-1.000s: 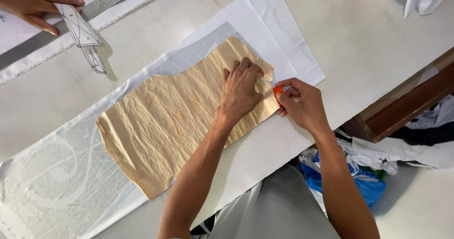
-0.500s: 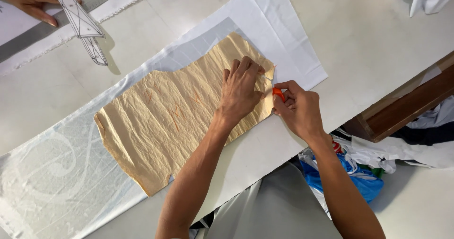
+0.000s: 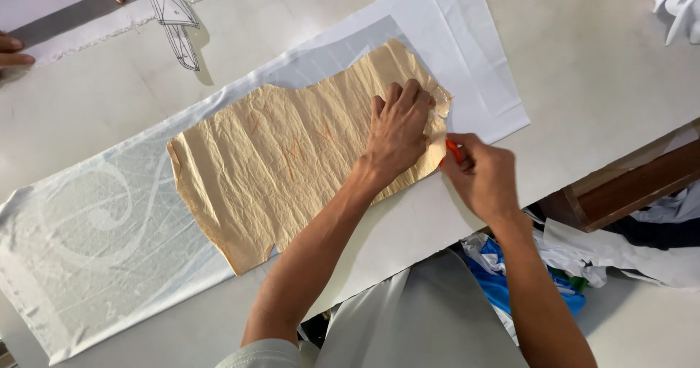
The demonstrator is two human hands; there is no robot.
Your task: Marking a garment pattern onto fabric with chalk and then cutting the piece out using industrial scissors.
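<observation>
Lower along the crinkled tan paper pattern [image 3: 292, 171] now, right hand [image 3: 485, 178] pinches orange chalk [image 3: 453, 151]; left hand [image 3: 397, 131] presses flat.

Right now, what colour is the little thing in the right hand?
Orange. The small marker in the right hand shows best in the head view, beside the tan paper pattern.
</observation>
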